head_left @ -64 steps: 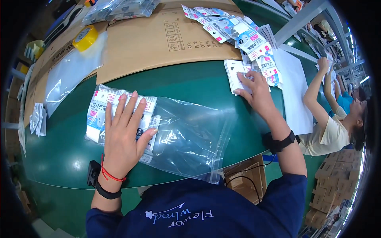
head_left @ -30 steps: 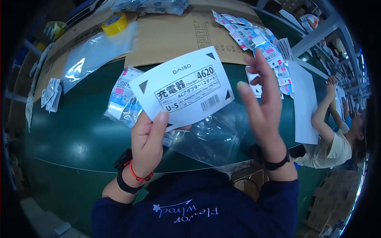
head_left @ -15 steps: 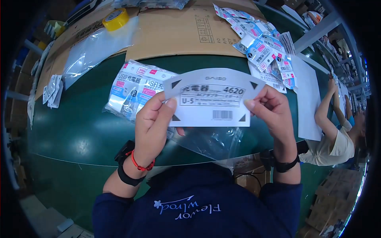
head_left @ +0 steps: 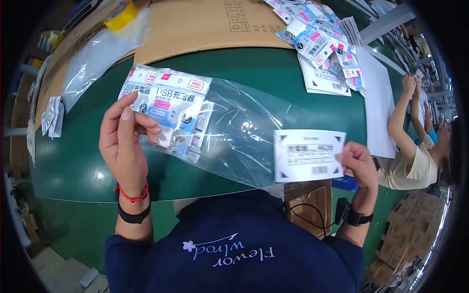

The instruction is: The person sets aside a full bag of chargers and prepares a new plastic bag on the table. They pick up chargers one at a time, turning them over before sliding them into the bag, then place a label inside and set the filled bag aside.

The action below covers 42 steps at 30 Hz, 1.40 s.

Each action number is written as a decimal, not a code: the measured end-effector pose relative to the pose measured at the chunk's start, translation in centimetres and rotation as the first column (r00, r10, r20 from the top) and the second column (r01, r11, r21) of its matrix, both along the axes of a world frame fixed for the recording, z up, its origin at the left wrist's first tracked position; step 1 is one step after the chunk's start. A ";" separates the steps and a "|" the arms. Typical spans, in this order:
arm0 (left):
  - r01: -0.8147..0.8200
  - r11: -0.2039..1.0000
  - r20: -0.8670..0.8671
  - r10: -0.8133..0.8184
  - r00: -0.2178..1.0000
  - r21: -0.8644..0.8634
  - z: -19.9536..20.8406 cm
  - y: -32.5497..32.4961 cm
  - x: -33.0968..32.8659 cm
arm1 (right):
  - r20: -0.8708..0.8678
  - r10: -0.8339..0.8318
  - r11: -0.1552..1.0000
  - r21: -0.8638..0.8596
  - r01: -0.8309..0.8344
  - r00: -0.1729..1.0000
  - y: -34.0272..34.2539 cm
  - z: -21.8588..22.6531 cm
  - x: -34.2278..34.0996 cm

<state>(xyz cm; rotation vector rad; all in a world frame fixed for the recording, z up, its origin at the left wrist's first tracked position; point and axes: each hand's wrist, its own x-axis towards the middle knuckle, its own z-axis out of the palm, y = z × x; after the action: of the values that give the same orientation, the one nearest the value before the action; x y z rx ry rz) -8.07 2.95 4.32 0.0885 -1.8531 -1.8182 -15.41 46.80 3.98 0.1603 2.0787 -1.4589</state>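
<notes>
My left hand (head_left: 124, 141) grips the closed end of a clear plastic bag (head_left: 234, 139), pinching it around several small blue-and-white packets (head_left: 166, 105) inside. The bag is lifted a little off the green table (head_left: 73, 161). At the bag's open right end, my right hand (head_left: 359, 163) holds a white printed label card (head_left: 309, 155) by its right edge. The card lies flat against the bag's mouth; whether it is inside the bag I cannot tell.
A pile of similar packets and white cards (head_left: 325, 49) lies at the far right. A flat cardboard sheet (head_left: 205, 22), empty clear bags (head_left: 97, 58) and a yellow tape roll (head_left: 119, 13) lie at the back. Another person (head_left: 415, 146) works at the right. A cardboard box (head_left: 310, 205) stands below the table edge.
The label card, held up in both hands before, has come down to the bag's open right end in my right hand. My left hand now grips the bag with the packets.
</notes>
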 end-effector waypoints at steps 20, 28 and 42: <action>-0.232 0.972 0.072 0.229 0.971 0.037 -0.8 -2.9 1.9 | 0.283 0.088 0.845 -0.529 0.079 0.955 -18.2 -3.7 -0.8; -0.274 0.942 0.004 0.280 0.960 -0.191 -1.3 -3.9 1.5 | 0.232 0.154 0.810 -0.586 0.012 0.961 -23.0 -1.7 -0.1; -0.073 0.980 0.304 0.128 0.944 -0.187 -2.1 -6.9 -2.4 | -0.027 0.059 0.789 -0.611 -0.063 0.998 -24.2 -3.7 -1.2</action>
<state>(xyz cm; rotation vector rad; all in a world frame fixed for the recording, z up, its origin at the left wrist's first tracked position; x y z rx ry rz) -10.50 -3.95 2.17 0.4247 -2.1751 -1.6378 -16.60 22.58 0.32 -0.1715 1.4882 -2.0084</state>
